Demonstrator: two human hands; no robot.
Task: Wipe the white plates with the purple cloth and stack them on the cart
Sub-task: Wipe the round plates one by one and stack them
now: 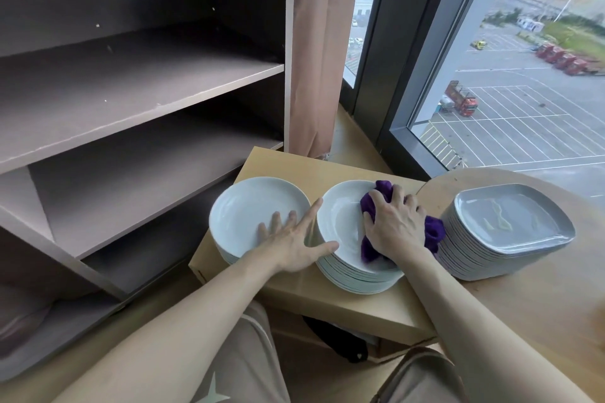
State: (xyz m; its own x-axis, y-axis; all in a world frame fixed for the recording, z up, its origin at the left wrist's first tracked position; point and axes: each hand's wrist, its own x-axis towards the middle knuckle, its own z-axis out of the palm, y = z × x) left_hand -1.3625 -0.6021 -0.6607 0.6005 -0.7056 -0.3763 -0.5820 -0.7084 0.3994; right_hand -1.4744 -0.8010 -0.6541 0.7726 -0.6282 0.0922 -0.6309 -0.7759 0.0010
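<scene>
Two stacks of round white plates stand side by side on a light wooden cart top (327, 167). The left stack (248, 209) is short; the right stack (340, 222) holds several plates. My left hand (294, 239) lies flat with spread fingers across the near edge of the left stack, its thumb reaching the rim of the right one. My right hand (393, 226) presses the bunched purple cloth (432, 232) onto the top plate of the right stack, fingers curled over the cloth.
A tall stack of grey squarish plates (510, 222) stands on the round wooden table at the right. A dark open shelf unit (137, 82) fills the left. A curtain (317, 59) and a window lie behind the cart.
</scene>
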